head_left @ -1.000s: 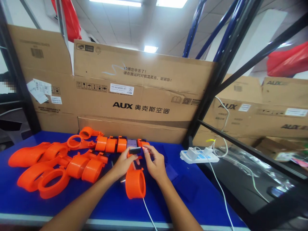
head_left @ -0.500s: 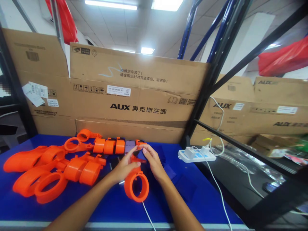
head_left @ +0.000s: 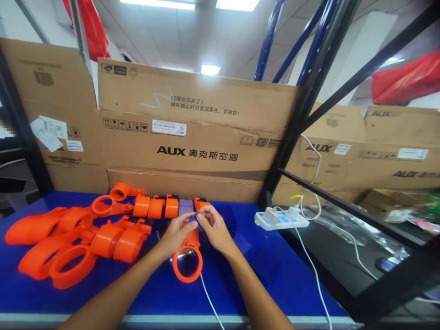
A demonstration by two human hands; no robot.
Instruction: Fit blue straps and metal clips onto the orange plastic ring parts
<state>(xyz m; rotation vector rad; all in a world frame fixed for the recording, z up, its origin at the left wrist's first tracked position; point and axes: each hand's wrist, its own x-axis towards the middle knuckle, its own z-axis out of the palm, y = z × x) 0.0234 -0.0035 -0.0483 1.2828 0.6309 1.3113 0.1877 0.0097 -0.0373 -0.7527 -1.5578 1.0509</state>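
Both my hands meet above the middle of the blue table. My left hand [head_left: 178, 233] is closed in a pinch at the top of an orange plastic ring holder [head_left: 191, 238], whose round loop hangs below, facing me. My right hand [head_left: 213, 227] pinches a small dark blue piece [head_left: 196, 217] against the holder's top end; its material is hard to make out. Just behind the fingers lies a phone [head_left: 186, 206] with a lit screen. Another dark device, partly hidden, sits under the loop, with a white cable [head_left: 209, 300] running toward me.
Several orange ring holders [head_left: 129, 245] cover the table's left side, and more stand in a row [head_left: 156, 208] at the back. Dark blue flat pieces [head_left: 263, 266] lie at the right. A white power strip [head_left: 266, 225] sits by the black rack post [head_left: 287, 137]. Cardboard [head_left: 192, 183] walls the back.
The dark flat end of the holder has turned and is now mostly covered by my fingers. Its loop swung round to face me and shifted slightly left. My hands drew closer together.
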